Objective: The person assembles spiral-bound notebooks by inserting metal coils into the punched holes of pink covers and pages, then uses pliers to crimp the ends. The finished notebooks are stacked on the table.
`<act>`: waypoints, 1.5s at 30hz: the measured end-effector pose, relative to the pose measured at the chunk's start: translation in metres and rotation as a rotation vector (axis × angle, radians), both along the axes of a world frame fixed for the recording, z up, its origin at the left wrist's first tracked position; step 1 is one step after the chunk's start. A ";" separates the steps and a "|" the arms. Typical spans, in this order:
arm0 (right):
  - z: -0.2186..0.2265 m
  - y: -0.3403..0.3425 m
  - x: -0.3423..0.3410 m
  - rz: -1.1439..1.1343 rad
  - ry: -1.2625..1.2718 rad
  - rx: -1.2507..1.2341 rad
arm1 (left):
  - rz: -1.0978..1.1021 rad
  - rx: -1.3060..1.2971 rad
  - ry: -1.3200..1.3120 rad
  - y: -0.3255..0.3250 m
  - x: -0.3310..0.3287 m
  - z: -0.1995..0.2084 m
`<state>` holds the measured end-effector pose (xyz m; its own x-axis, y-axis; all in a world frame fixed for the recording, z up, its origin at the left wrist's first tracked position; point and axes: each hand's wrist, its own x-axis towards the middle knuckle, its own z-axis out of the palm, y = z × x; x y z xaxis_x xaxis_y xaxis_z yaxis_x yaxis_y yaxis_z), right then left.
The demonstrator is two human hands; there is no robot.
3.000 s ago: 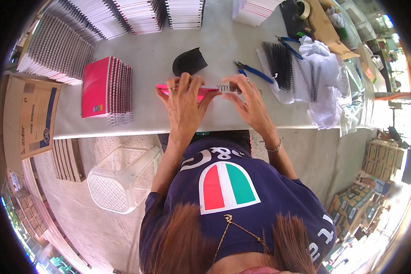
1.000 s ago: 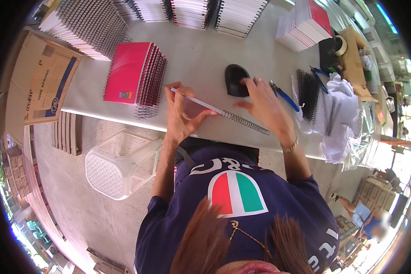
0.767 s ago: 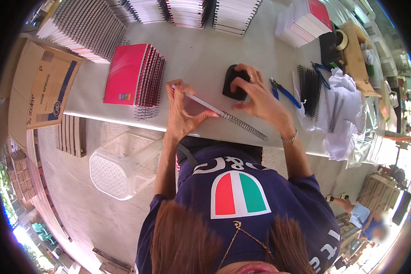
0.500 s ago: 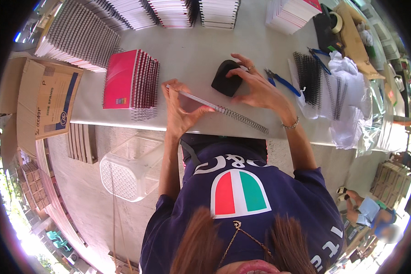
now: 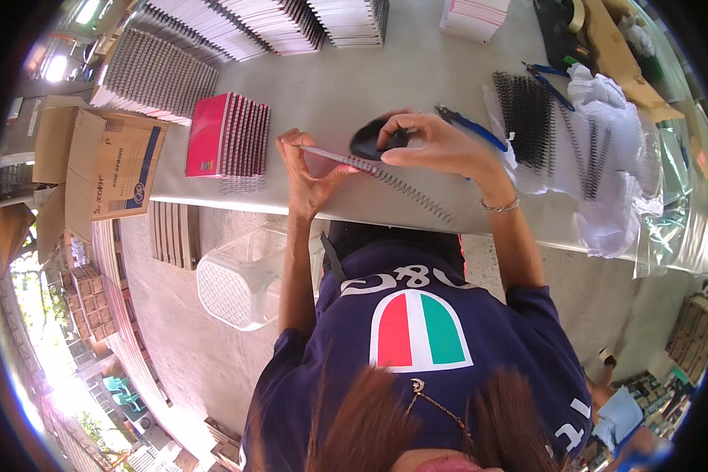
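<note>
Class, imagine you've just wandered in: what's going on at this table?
A person's left hand holds a thin notebook edge-on over the table, with a wire coil sticking out past its end. The right hand holds a black curved piece close to where coil and notebook meet. A stack of red notebooks stands to the left; blue-handled pliers lie to the right.

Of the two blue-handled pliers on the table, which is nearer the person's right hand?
The near pliers, just beyond the right hand, at the left of the black coils; the other pliers lie farther off, at the coils' upper right.
</note>
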<state>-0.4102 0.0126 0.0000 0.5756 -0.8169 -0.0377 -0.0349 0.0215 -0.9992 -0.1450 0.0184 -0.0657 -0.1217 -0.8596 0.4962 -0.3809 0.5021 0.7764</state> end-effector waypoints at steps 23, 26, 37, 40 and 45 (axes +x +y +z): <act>0.030 -0.002 0.030 -0.014 0.343 -0.275 | -0.221 0.301 0.336 0.003 0.011 0.016; 0.032 0.006 0.026 0.093 0.178 -0.115 | -0.234 0.315 0.333 0.006 0.011 0.017; 0.042 -0.004 0.034 0.114 0.149 -0.009 | -0.310 0.403 0.458 0.001 0.010 0.021; 0.025 -0.015 0.032 0.191 0.034 0.010 | -0.326 0.404 0.452 -0.003 0.014 0.020; 0.028 -0.016 0.038 0.123 0.137 -0.034 | -0.338 0.458 0.489 0.007 0.013 0.021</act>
